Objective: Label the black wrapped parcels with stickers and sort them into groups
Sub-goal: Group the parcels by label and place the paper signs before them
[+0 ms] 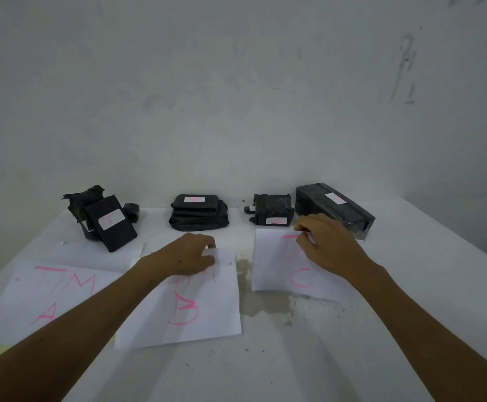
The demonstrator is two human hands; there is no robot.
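Left hand fingers pinch sticker; right hand fingers pinch sheet C top edge.

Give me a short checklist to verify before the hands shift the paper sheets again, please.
1. Left hand grips top edge of the B sheet: ok.
2. Right hand grips top of the C sheet: ok.
3. A sheet lies flat: ok.
4. B sheet clear of A sheet: not ok, it overlaps.
5. Long parcel clear of C sheet: cannot tell, the hand hides it.
6. Every parcel has a sticker: cannot tell for the left pile.
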